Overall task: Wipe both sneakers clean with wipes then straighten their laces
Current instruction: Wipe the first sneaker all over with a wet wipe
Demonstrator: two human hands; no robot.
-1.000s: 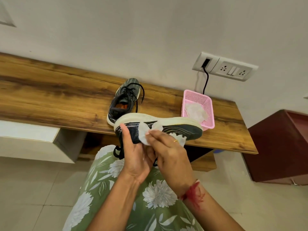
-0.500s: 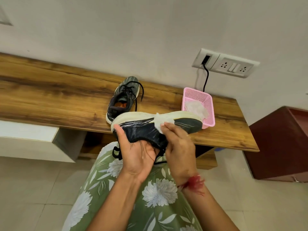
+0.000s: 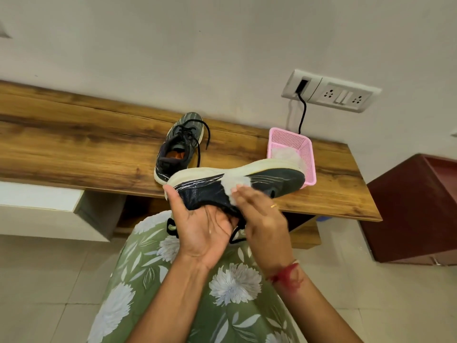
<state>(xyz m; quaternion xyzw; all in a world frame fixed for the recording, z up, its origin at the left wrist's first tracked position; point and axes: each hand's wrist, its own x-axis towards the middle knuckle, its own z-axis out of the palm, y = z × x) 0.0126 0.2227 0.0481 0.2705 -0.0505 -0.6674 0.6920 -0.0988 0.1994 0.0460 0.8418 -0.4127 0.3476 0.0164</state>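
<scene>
Since a second ago the wipe [image 3: 233, 183] has slid right along the side of the held sneaker [image 3: 277, 180], from near the heel to about the middle, and the right hand [image 3: 264, 219] has gone with it. That hand now lies with fairly straight fingers [image 3: 249, 194] pressing the wipe flat against the dark upper, just under the white sole. The fingers are blurred and the thumb is hidden.

The left hand [image 3: 205, 231] grips the held sneaker at its heel end, thumb up against the sole edge and palm cupped beneath. This shoe is off the bench [image 3: 74, 144], above its near edge, turned sole-up with the toe to the right. Its black laces [image 3: 173, 227] hang down below the left hand over a green floral garment [image 3: 235, 280].

Farther back, the second sneaker [image 3: 180, 147] stands upright on the bench with its toe toward the wall and its laces loose. To its right a pink basket [image 3: 306, 154] sits near the bench's right end, with white wipes [image 3: 284, 153] inside. In this view the held sneaker's toe overlaps the basket's near wall. On the wall above, a black cable [image 3: 302, 115] drops from a socket panel [image 3: 331, 91]. A red thread [image 3: 286, 273] circles the right wrist.
</scene>
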